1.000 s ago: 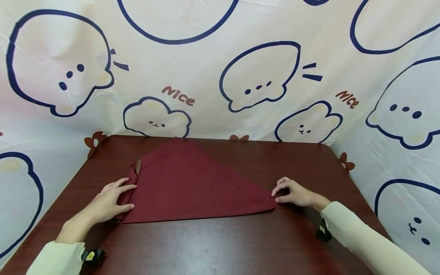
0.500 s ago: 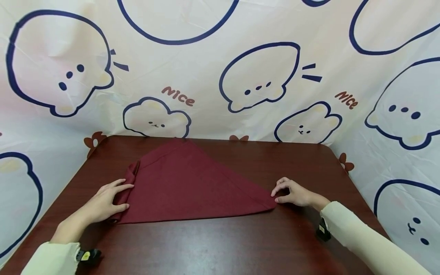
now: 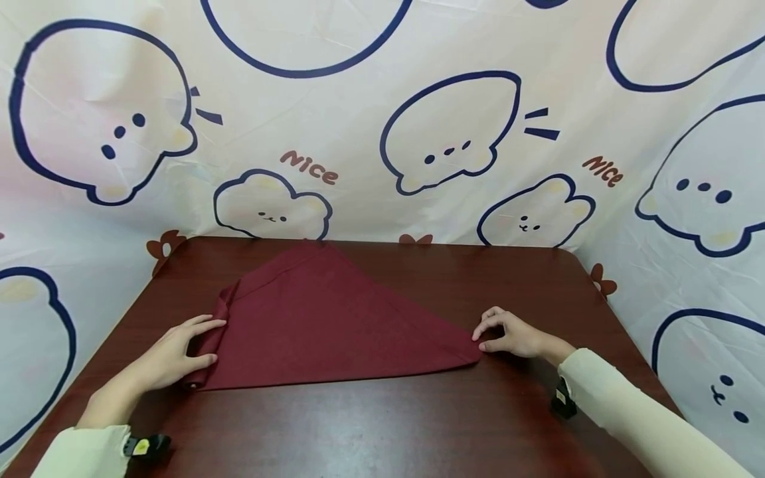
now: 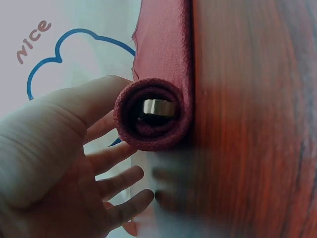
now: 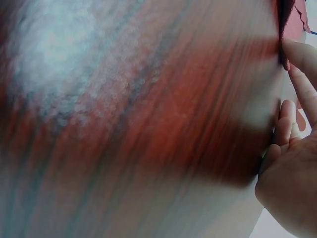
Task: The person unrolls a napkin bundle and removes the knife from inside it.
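Observation:
A dark red cloth (image 3: 323, 318) lies on the table, with its peak at the back and its left side rolled up. Around that roll (image 4: 156, 39) my left hand (image 3: 170, 355) curves, thumb at the front and fingers farther back. A flat, shiny gold-toned end (image 4: 158, 107) shows inside the roll's open end in the left wrist view; the rest of that object is hidden. At the cloth's right corner, my right hand (image 3: 510, 337) pinches the tip between thumb and forefinger. Only a sliver of this corner (image 5: 285, 54) appears in the right wrist view.
The dark brown wooden table (image 3: 382, 425) reaches back to a pale printed curtain (image 3: 358, 119) that hangs behind it and on both sides. Glare lies on the tabletop in front of the cloth. Each wrist bears a black strapped device (image 3: 149, 446).
My left hand and the roll have shifted left, and the flat part of the cloth has widened. A brown end at the roll's far side has gone from sight. My right hand stays put.

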Action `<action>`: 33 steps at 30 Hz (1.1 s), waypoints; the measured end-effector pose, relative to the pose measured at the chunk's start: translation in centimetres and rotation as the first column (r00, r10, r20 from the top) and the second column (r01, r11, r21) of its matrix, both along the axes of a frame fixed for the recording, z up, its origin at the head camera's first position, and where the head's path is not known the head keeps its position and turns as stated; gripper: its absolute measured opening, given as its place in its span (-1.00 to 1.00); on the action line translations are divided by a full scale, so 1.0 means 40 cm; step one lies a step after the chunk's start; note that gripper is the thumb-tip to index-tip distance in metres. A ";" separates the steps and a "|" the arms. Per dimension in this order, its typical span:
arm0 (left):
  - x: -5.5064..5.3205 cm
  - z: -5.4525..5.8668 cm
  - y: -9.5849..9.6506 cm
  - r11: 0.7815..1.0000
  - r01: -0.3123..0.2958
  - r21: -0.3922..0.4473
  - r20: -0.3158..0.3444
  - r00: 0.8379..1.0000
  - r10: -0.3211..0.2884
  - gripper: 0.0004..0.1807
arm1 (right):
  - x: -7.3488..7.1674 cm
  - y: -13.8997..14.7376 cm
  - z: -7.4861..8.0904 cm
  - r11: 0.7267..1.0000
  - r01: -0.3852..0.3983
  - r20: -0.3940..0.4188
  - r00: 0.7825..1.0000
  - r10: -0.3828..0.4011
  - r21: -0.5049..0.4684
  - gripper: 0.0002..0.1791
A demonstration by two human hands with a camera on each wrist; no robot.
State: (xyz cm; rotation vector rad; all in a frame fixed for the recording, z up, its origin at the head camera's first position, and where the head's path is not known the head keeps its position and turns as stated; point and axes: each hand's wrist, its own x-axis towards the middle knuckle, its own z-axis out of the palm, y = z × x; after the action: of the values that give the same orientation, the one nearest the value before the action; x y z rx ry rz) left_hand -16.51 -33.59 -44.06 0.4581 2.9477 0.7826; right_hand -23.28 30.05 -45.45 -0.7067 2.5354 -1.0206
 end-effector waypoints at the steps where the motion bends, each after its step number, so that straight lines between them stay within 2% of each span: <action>1: 0.001 0.000 -0.003 1.000 -0.002 0.002 0.004 1.000 0.002 -0.34 | 0.000 -0.001 0.001 1.000 0.000 0.002 1.000 0.000 0.001 -0.87; 12: 0.009 0.005 -0.032 0.999 -0.032 -0.010 0.037 0.999 0.033 -0.34 | -0.002 0.005 0.001 1.000 0.005 -0.007 1.000 -0.005 0.018 -0.88; 18: 0.017 0.007 -0.045 0.999 -0.038 -0.022 0.031 0.999 0.038 -0.36 | -0.004 -0.001 -0.004 1.000 -0.007 -0.011 1.000 0.007 0.009 -0.88; 26: 0.010 0.013 -0.041 0.999 -0.038 -0.021 0.025 0.999 0.039 -0.36 | -0.010 0.001 0.000 1.000 -0.008 -0.015 1.000 0.008 -0.002 -0.87; 33: 0.010 0.012 -0.034 0.999 -0.037 -0.018 0.006 0.999 0.037 -0.35 | -0.008 0.000 -0.003 1.000 -0.006 0.012 1.000 0.006 0.015 -0.87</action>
State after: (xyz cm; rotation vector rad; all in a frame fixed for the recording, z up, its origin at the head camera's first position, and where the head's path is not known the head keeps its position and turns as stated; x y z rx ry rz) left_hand -16.10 -34.93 -43.59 0.3999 2.9624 0.7594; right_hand -23.60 30.03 -45.56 -0.7016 2.5268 -0.9999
